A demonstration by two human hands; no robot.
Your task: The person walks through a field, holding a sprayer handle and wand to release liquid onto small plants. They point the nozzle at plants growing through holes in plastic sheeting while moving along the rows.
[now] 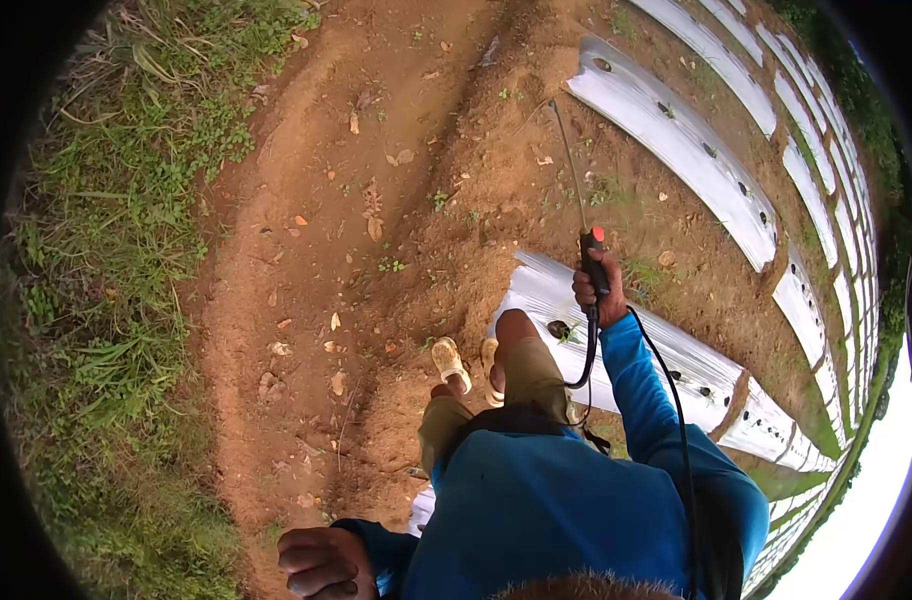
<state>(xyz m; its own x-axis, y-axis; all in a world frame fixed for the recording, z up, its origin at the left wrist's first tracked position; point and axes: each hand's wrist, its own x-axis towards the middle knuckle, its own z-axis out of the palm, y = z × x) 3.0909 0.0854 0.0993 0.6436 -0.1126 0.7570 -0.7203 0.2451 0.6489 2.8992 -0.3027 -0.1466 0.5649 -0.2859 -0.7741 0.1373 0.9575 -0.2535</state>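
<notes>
My right hand (598, 290) is wrapped round the black handle of a spray wand (594, 262), which has a red part on top. Its thin metal lance (570, 160) points away from me, tip over bare soil near the end of a plastic-covered bed. From the handle's lower end, a black hose (590, 350) curves back toward my waist. My left hand (321, 562) is low at the left, by my side, with its fingers curled closed; whatever may be inside them is hidden.
Under my right arm runs a bed covered in silvery plastic (636, 352), with planting holes along it. More covered beds (676, 120) stretch off to the right. A dirt path (306, 250) with dry leaves lies at left, bordered by grass (126, 270). My sandals (450, 364) are on the soil.
</notes>
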